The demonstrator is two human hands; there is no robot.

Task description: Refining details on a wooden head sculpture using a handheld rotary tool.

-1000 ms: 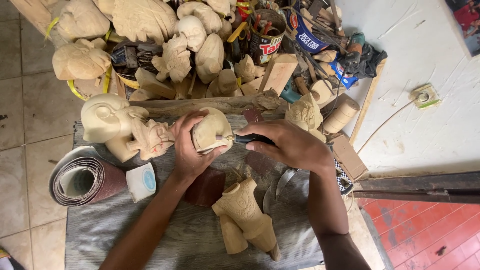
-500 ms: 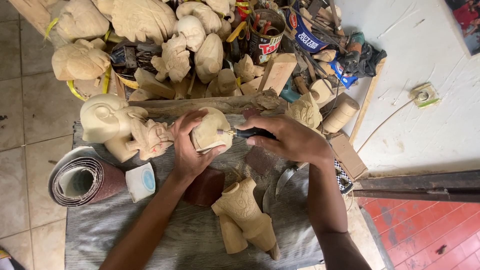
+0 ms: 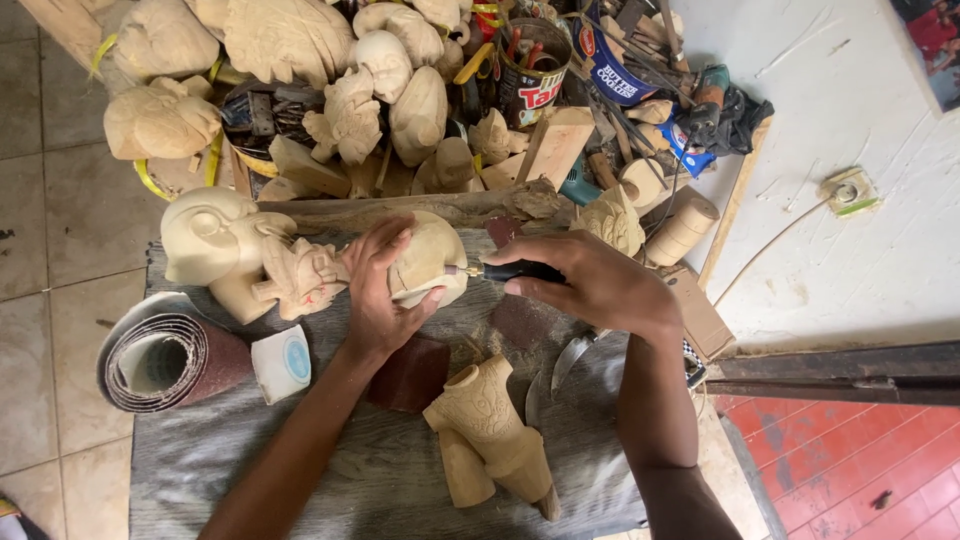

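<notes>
Item, workpiece: pale rounded wooden carving [image 3: 432, 258], lying at centre of my view on the grey weathered board [image 3: 330, 470]. My left hand [image 3: 378, 300] cupped it from nine o'clock, fingers wrapped and pressed against its surface. My right hand [image 3: 598, 285] pinched a slim black-handled engraving tool [image 3: 510, 270], whose tip met the carving's three o'clock edge.

Item, surroundings: larger pale carved figure head [image 3: 235, 250] at nine o'clock, touching the left hand's side; roll of reddish-brown sandpaper [image 3: 160, 362] at eight o'clock; small white block with blue label [image 3: 282, 362] beside it; carved wooden torso with stub legs [image 3: 485, 430] at six o'clock; heap of unfinished pale carvings [image 3: 300, 70] from eleven to twelve o'clock.

Item, method note: I judged the work best done with the left hand clamping the piece firm against the board, the tool held low and light, strokes short, wrist braced.

Item, change: against the view half a second before, the tool tip sat lower on the carving and the right hand had drawn slightly toward three o'clock; the left grip was unchanged.
</notes>
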